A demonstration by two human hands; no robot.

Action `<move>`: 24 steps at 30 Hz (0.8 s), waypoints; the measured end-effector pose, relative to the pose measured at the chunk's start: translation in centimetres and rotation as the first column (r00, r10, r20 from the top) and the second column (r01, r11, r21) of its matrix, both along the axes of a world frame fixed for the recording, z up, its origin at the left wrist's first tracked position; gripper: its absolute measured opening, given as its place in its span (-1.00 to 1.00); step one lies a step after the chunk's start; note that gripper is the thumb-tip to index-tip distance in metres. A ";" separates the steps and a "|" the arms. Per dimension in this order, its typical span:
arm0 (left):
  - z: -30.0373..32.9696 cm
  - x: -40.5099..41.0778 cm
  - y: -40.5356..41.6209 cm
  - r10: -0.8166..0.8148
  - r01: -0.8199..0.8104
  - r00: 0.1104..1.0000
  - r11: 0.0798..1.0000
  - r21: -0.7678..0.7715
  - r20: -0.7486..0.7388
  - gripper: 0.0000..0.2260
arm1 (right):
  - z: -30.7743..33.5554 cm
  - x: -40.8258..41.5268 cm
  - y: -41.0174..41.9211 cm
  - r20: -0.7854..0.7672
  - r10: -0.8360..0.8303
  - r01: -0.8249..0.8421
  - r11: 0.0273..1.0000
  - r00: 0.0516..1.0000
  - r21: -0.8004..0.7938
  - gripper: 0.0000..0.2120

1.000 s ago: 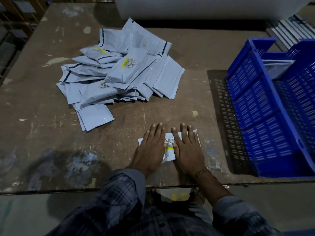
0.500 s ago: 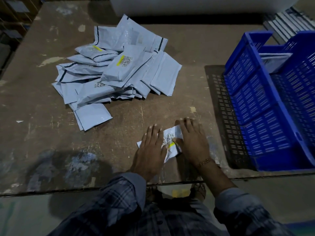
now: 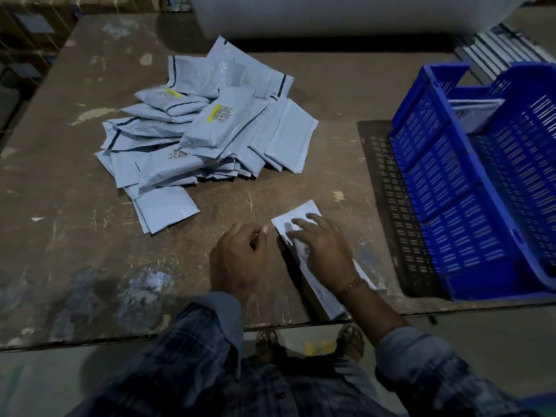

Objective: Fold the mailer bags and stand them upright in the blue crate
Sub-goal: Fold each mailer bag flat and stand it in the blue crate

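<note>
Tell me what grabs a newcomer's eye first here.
The heap of grey mailer bags on the far left of the worn table, then the bright blue crate at the right edge. Near the front edge, the right hand lies on one mailer bag; the left hand is beside it.

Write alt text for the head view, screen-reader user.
A person's right hand presses flat on a white mailer bag at the near table edge, while the left hand hovers beside it, fingers loosely curled. A pile of mailer bags lies behind; a blue crate at right holds one bag.
</note>
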State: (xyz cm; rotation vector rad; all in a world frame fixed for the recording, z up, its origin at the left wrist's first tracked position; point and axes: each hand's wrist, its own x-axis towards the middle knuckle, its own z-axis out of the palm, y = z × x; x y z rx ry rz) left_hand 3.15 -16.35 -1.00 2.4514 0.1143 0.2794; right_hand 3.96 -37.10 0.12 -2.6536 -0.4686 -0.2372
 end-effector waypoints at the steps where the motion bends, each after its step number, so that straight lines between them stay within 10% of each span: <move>1: 0.1 0.1 0.1 -0.001 0.001 1.000 1.000 -0.002 -0.002 -0.74 | 0.2 -0.8 0.5 0.035 -0.156 0.152 0.983 0.987 0.098 -0.63; 5: -0.2 0.2 -0.1 -0.108 0.108 0.994 0.994 -0.023 -0.016 -0.78 | -1.8 -4.1 0.7 -0.080 -0.516 0.522 0.845 0.853 0.116 -0.67; 13: -2.8 1.3 -2.6 -0.492 0.488 0.870 0.856 0.172 -0.024 -0.45 | -3.3 -4.0 -3.6 -0.163 0.220 -0.231 0.972 0.962 -0.051 -0.32; 18: -4.3 0.5 -3.5 -0.563 0.578 0.812 0.742 0.338 -0.153 -0.48 | -4.6 -4.7 -5.1 -0.166 -0.218 0.210 0.976 0.962 -0.066 -0.43; 24: -4.0 -0.8 -3.8 -0.523 0.553 0.830 0.721 0.417 -0.195 -0.44 | -5.3 -4.6 -3.5 -0.165 -0.277 0.230 0.938 0.947 -0.258 -0.35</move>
